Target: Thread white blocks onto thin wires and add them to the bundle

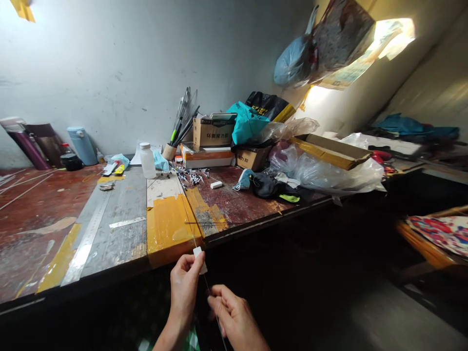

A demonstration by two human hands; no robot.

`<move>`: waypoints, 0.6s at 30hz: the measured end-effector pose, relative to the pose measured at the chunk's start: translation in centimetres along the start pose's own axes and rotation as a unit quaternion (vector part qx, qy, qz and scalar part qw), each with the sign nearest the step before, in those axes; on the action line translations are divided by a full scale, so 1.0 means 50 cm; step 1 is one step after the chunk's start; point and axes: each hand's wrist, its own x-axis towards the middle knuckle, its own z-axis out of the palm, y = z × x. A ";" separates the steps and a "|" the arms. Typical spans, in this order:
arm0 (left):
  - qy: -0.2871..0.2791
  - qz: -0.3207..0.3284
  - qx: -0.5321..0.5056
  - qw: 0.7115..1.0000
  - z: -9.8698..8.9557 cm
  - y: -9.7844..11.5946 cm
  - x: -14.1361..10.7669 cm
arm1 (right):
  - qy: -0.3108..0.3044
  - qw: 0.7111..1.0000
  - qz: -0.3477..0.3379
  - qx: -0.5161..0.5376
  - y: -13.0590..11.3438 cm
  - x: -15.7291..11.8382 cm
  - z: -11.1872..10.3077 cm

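Observation:
My left hand [182, 287] pinches a small white rectangular block [198, 251] between thumb and fingers, just off the table's front edge. A long thin rod [222, 330] runs from over the tabletop, past the block, and down towards me. Whether it passes through the block or behind it I cannot tell. Below and to the right, my right hand [236, 312] has its fingers closed around the rod, slightly smeared by motion. A second white block [216, 185] lies on the table, near several small black-and-white pieces [193, 178].
The worktable [127, 243] carries metal rulers [89, 239], a white bottle [147, 161], a blue flask [82, 146] and a holder of rods [170, 151]. Cardboard boxes [214, 131] and plastic bags [329, 170] crowd the right side. A patterned stool [438, 234] stands at right.

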 end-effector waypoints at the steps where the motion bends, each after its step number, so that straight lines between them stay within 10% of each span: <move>1: 0.000 0.001 0.000 1.000 0.002 0.000 0.000 | 0.011 1.000 0.001 -0.004 0.002 0.000 0.001; 18: -0.006 -0.002 0.021 1.000 -0.005 -0.009 -0.014 | -0.003 1.000 0.008 -0.001 -0.018 -0.019 -0.005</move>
